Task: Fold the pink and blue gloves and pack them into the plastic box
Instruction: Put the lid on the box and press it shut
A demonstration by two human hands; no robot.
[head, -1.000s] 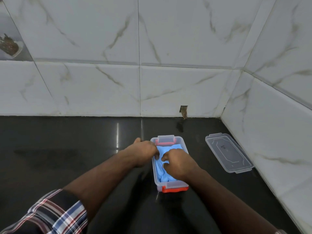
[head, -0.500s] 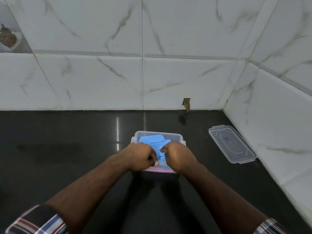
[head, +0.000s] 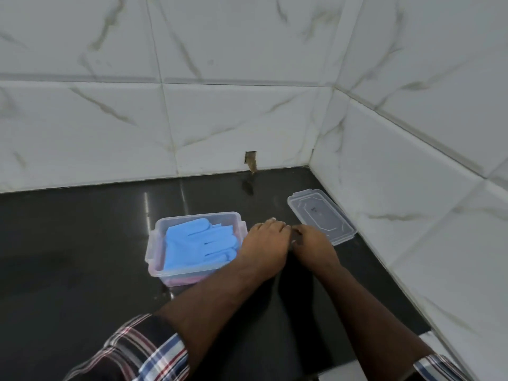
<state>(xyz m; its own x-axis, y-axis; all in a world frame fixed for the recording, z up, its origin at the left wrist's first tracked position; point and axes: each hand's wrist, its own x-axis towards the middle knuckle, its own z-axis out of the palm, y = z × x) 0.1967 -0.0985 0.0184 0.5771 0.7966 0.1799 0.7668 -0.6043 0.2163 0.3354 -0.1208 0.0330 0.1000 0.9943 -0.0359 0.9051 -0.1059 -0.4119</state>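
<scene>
The clear plastic box (head: pixel 154 244) stands open on the black counter, left of centre. Folded blue gloves (head: pixel 202 244) lie on top inside it, and pink gloves (head: pixel 182 280) show through the front wall beneath them. Both hands are outside the box, just to its right, with fingertips close together. My left hand (head: pixel 264 243) lies palm down beside the box's right wall. My right hand (head: pixel 313 244) is next to it, its knuckles by the near-left edge of the clear lid (head: pixel 320 215). I see nothing held in either hand.
The lid lies flat near the right tiled wall (head: pixel 412 202). The back tiled wall (head: pixel 192 127) has a small notch (head: pixel 250 160) at its base. Black counter (head: pixel 68 257) stretches out to the left of the box.
Both hands have come off the blue gloves and out of the box, moving right toward the lid. The box now sits left of the hands, with the view shifted.
</scene>
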